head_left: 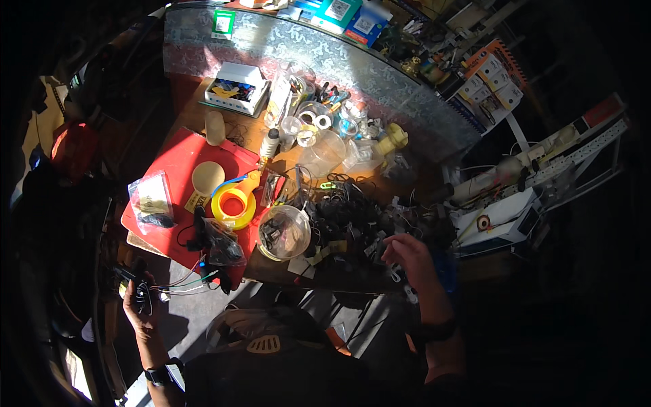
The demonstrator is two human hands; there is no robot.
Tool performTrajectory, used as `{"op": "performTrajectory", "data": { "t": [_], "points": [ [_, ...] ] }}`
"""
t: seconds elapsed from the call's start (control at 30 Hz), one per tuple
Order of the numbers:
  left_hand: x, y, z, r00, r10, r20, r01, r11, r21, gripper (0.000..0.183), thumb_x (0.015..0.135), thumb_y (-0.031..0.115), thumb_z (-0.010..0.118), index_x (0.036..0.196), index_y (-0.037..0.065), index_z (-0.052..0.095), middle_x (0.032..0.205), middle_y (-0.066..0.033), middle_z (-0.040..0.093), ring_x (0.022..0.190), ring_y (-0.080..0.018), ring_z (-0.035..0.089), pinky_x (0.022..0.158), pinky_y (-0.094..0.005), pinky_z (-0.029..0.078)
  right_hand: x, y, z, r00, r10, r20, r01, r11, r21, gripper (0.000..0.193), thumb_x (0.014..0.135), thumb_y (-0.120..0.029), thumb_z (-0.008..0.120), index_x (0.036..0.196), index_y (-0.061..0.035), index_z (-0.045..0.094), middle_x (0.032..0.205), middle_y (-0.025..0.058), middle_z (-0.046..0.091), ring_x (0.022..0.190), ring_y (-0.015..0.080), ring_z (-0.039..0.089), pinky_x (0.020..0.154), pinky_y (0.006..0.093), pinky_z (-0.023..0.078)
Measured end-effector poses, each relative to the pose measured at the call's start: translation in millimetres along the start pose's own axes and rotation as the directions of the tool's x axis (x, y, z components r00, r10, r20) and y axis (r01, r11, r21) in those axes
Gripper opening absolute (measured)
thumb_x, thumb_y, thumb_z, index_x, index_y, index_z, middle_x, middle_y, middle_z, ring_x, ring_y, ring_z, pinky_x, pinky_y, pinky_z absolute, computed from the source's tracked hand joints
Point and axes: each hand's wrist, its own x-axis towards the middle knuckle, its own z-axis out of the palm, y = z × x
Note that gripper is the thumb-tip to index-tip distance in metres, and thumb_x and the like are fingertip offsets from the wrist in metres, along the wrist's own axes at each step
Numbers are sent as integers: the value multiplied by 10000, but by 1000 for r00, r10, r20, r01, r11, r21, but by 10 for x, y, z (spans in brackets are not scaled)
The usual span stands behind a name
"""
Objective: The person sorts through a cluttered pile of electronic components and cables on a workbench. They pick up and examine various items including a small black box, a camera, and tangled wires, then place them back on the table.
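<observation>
Harsh sunlight across the red mat (178,183), outer edges nearly black.

from head height, 1 wide fisheye view looks down on the bench (190,117) from nearby.

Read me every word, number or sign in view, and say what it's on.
I don't copy printed text; it stands here:
Green sign on grey panel: square code, print too small.
Teal card, blue card: square codes, print too small.
Orange-edged board: print too blurred.
Yellow label: dark letters, not copied.
Black object in left hand: none readable.
</observation>
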Motion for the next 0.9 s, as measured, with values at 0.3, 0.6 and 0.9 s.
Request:
{"op": "performTrajectory", "data": {
  "t": [0.3, 0.6, 0.9],
  "points": [
    [470, -209, 295, 999, -43, -6, 41, 892, 449, 392, 834, 234, 580, 1150, 8, 521, 1057, -107, 608, 961, -198, 601, 703, -298, 509, -684, -715, -1326, 918, -215, -332, 243, 969, 47, 211, 899, -179, 509, 990, -6, 587, 772, 49, 602, 710, 147, 611, 646, 261, 483],
    [1078, -339, 348, 999, -15, -34, 30, 862, 505, 330, 881, 199, 504, 1128, -17, 530, 1038, -154, 614, 929, -252, 624, 738, -381, 564, -807, 1023, -2407, 867, -17, -498, -122, 962, -245, 246, 837, -195, 600, 1006, -16, 595, 839, 65, 607, 815, 142, 585, 700, 241, 449],
    [1147, -334, 256, 999, -2, 44, -21, 850, 526, 322, 876, 163, 509, 1105, -64, 528, 1024, -212, 607, 907, -289, 628, 736, -357, 570, -615, 2857, -2231, 801, 240, -549, -582, 527, -619, 621, 657, -285, 732, 1176, -101, 445, 1089, 172, 567, 1012, 356, 544, 842, 436, 431]
  ]
}}
